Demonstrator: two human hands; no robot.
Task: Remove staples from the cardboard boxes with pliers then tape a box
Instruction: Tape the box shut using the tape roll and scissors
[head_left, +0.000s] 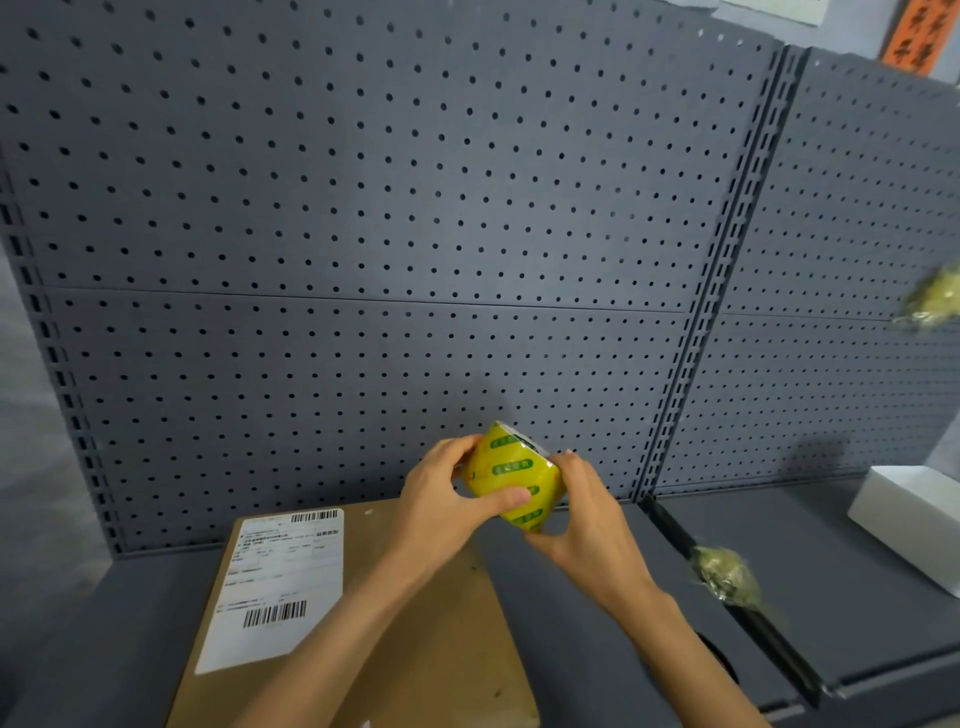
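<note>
We grip the yellow tape roll (511, 475) with left hand (441, 499) and right hand (584, 512), fingers curled round it, above the cardboard box (415, 649).

Cardboard box (415, 623) cut off by the near edge, its label (280, 587) print too small to read, tape roll (511, 475) partly covered by both hands, blurred yellowish clump (727, 577) on the counter (597, 623), another blurred clump (932, 299) at the right edge, white box (909, 514) cut off at right.

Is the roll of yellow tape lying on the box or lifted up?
Lifted: the tape roll is held between left hand and right hand, above the cardboard box.
</note>
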